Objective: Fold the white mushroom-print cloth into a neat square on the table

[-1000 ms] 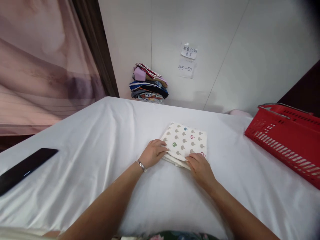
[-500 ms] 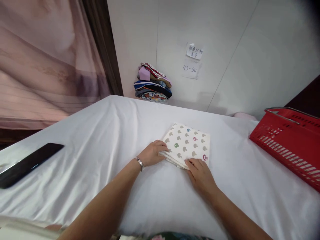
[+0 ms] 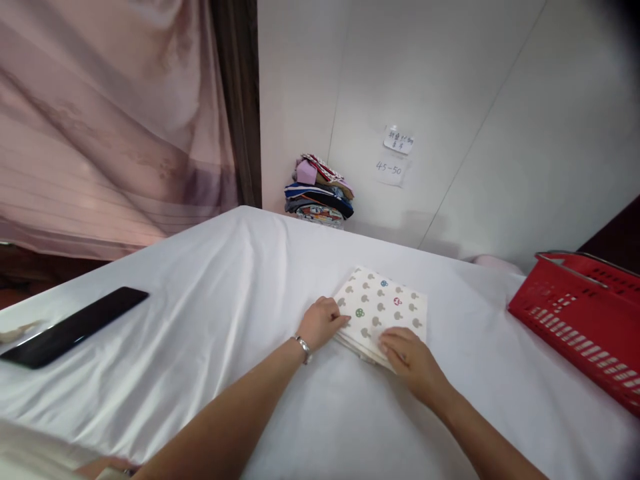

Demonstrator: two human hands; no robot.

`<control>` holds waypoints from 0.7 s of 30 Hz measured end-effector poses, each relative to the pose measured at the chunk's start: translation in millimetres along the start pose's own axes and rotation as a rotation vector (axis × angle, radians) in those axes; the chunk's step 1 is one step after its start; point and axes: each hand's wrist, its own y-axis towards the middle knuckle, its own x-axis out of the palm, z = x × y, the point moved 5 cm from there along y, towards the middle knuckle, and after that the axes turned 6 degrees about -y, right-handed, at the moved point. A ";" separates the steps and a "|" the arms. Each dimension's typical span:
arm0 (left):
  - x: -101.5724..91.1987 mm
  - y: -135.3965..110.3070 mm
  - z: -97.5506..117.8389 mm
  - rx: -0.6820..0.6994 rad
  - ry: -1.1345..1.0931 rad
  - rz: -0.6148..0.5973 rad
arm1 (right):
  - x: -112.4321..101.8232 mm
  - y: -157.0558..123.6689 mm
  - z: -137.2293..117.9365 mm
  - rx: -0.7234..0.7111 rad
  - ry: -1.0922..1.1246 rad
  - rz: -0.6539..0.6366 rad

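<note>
A folded white cloth (image 3: pixel 377 310) printed with grey, red, green and blue mushrooms lies on the white-covered table. My left hand (image 3: pixel 323 323), with a silver bracelet at the wrist, is closed at the cloth's left front corner, its thumb on top and the other fingers curled by the edge. My right hand (image 3: pixel 413 360) rests over the front right part of the cloth, its fingers stretched out on the top layer and the thumb a little apart. Several layers show along the front edge between the hands.
A stack of folded clothes (image 3: pixel 320 193) stands by the wall beyond the table's far edge. To the right is a red plastic basket (image 3: pixel 585 320). A flat black object (image 3: pixel 80 327) lies at the left. Handwritten paper notes (image 3: pixel 390 172) hang on the wall; a pink curtain (image 3: pixel 115 120) hangs at left.
My right hand has shifted from the cloth's front edge onto its top. My left thumb now lies over the cloth. The view has tilted up and turned slightly left.
</note>
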 end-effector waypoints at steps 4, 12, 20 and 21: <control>4.7 -2.8 3.2 -0.024 0.078 0.094 | 10.3 30.9 10.8 0.067 -0.104 0.026; 0.8 -10.7 -18.1 -0.306 0.021 0.158 | 56.3 32.0 24.6 0.066 -0.156 -0.276; 3.5 -9.6 -20.8 -0.387 -0.016 0.052 | 36.9 9.8 113.1 0.508 -0.151 0.065; 5.1 -11.0 -18.5 -0.403 -0.017 0.035 | 38.2 8.2 125.7 0.572 -0.113 0.073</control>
